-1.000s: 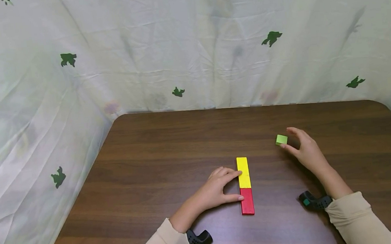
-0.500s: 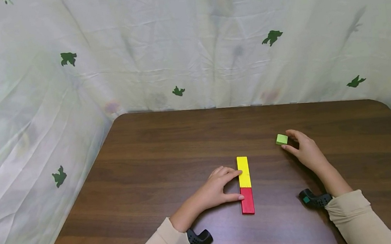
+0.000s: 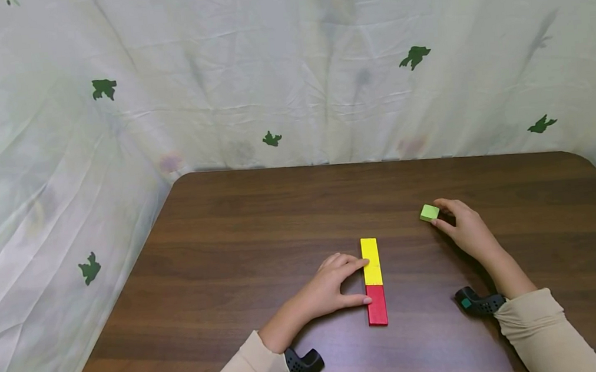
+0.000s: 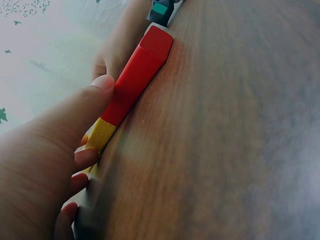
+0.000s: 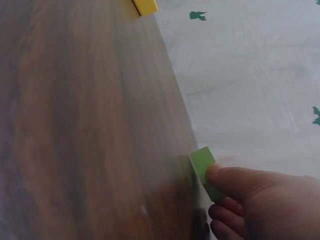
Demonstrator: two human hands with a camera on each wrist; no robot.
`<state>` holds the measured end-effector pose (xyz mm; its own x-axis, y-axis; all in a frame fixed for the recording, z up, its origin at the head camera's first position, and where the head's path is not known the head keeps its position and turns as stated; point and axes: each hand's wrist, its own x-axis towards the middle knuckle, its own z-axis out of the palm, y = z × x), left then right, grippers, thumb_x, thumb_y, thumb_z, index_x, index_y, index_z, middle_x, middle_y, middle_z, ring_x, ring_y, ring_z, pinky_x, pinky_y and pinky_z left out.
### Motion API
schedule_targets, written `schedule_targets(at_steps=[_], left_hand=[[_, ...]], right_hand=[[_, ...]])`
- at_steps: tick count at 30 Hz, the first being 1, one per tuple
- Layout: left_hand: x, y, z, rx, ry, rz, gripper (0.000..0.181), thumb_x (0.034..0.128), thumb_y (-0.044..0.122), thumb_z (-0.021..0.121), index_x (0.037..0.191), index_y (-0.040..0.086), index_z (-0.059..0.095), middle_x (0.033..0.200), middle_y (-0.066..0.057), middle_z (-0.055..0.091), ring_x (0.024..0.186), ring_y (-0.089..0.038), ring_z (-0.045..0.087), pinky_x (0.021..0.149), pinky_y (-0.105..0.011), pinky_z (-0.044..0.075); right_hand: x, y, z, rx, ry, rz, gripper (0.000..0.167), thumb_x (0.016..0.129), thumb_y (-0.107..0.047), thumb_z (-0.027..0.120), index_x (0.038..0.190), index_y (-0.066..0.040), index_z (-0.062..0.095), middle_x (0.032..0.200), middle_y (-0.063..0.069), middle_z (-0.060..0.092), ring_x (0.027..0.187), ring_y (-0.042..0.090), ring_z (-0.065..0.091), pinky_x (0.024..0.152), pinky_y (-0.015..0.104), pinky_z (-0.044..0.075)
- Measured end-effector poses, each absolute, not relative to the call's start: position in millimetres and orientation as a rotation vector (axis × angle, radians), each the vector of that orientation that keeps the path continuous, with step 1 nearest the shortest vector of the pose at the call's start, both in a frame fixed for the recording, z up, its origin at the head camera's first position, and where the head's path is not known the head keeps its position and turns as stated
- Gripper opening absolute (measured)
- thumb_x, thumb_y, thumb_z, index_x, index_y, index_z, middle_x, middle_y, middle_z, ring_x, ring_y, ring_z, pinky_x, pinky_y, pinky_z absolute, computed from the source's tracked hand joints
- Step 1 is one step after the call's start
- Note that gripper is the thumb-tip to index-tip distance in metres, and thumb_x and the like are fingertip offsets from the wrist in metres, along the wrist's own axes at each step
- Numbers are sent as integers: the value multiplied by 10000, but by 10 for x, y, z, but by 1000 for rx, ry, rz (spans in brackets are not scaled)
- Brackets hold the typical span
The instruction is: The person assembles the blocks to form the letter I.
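A yellow block point(image 3: 371, 262) and a red block point(image 3: 376, 305) lie end to end in a straight line on the table. My left hand point(image 3: 330, 286) touches their left side, index fingertip at the yellow block and thumb tip at the red one. The left wrist view shows that thumb against the red block point(image 4: 135, 77), with the other fingers beside the yellow block point(image 4: 101, 136). Farther back on the right, my right hand point(image 3: 469, 231) pinches a small green block point(image 3: 429, 212) between thumb and index finger. In the right wrist view the thumb presses the green block point(image 5: 203, 161).
The brown wooden table point(image 3: 258, 213) has rounded far corners. A pale curtain point(image 3: 288, 68) with green leaf shapes hangs behind it and along its left side. Each wrist wears a black camera device, such as the left one point(image 3: 305, 364).
My right thumb and index finger have drawn slightly closer together onto the green block. The left hand and the red and yellow blocks have not visibly moved.
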<state>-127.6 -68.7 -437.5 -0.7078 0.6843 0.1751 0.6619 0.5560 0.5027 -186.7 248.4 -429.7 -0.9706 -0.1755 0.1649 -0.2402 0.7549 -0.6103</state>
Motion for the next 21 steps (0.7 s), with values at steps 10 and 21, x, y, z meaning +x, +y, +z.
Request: schedule_targets(at_steps=[10,21], left_hand=[[-1277,-693,-4375,1195,2740,851,656,765,488,650,1305,157,477,1146,42,501,1085,-115,415,961,-332,302],[-1280,-695,-4385,1183,2740,843,658,767,495,644,1309,163,474,1152,44,499,1086,-111,413,960,-328,303]], right_hand=[[-1876,2466,-4309,375,-2768,1022,399,872,-77,582,1227,67,468,1140,244,452,978,377,498,784,502,428],[-1888,2423,-4286,411,-2714,1047,393,857,-69,600,1208,67,485,1136,230,455,983,370,504,796,489,426]])
